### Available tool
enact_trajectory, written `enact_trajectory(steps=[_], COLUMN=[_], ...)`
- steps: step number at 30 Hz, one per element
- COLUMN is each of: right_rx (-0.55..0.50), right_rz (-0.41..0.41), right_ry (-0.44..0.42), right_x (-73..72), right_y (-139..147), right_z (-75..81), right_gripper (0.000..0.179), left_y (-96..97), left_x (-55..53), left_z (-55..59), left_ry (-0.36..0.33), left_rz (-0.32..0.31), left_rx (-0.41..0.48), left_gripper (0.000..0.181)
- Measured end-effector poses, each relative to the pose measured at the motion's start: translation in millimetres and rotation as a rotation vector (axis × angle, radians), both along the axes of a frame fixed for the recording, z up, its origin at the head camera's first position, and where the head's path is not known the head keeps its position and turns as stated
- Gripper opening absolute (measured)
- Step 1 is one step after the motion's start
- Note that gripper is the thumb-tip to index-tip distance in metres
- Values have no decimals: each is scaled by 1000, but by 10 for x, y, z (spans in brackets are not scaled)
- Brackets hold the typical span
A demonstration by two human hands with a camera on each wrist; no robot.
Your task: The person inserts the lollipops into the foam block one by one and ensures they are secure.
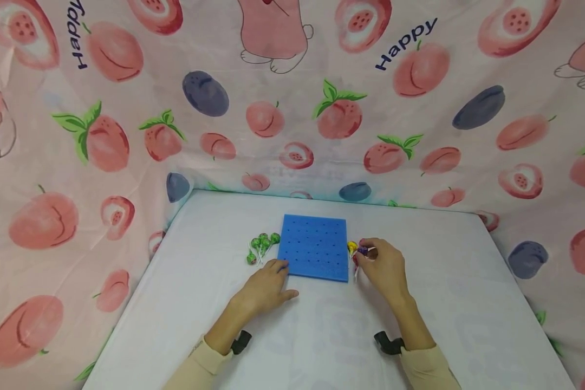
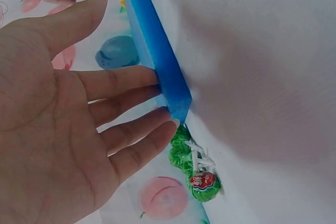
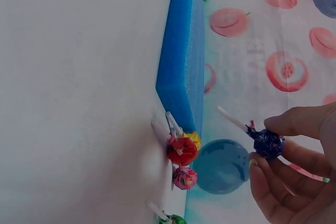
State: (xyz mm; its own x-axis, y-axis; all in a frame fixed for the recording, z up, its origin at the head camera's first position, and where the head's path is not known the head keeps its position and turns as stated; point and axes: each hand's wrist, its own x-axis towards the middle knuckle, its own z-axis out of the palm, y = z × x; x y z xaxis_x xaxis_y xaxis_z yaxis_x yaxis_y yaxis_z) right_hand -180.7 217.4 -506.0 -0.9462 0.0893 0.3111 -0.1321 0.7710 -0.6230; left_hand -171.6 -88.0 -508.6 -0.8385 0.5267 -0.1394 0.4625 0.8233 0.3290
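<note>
A blue foam board [image 1: 314,247] with rows of small holes lies flat on the white table. My left hand [image 1: 265,288] has its fingers extended, fingertips at the board's near left corner. Between thumb and fingers, my right hand [image 1: 386,266] pinches a purple-wrapped lollipop [image 3: 269,144] by its head, raised beside the board's right edge. The white stick points away from the fingers. Below it on the table are a red lollipop [image 3: 182,151], a pink one [image 3: 185,178] and a yellow one [image 1: 352,246]. Several green lollipops [image 1: 256,243] lie clustered left of the board.
Another green-wrapped lollipop [image 3: 174,219] shows at the bottom of the right wrist view. A fruit-patterned cloth [image 1: 292,124] hangs behind and at both sides of the white table [image 1: 322,336]. Black wrist mounts [image 1: 389,343] sit by both sleeves.
</note>
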Motion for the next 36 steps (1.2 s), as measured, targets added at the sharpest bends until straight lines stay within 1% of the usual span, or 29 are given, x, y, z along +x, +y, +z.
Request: enact_trajectory(steps=[7,16,23,31,36], right_rx=[-14,-43,-78,-98,-109], right_rz=[5,-15,-6,-9,-28], right_ry=[55,77,123,225,222], right_x=[-79,-148,-211,-337,-416], right_y=[-9,-16,-20,-39,-55], right_z=[-15,-103,-133,-187,-224], right_gripper=[26,26,24,27,27], left_y=[-2,-4,-27,-27,-25], left_x=[-2,2,6,6,8], left_z=[-17,-24,-21,-93,-129], left_ry=[10,45,65,121,145], left_rz=[6,-7,-5,-10,-9], left_rx=[6,-6,30,26,13], left_gripper=[71,69,64,64,65])
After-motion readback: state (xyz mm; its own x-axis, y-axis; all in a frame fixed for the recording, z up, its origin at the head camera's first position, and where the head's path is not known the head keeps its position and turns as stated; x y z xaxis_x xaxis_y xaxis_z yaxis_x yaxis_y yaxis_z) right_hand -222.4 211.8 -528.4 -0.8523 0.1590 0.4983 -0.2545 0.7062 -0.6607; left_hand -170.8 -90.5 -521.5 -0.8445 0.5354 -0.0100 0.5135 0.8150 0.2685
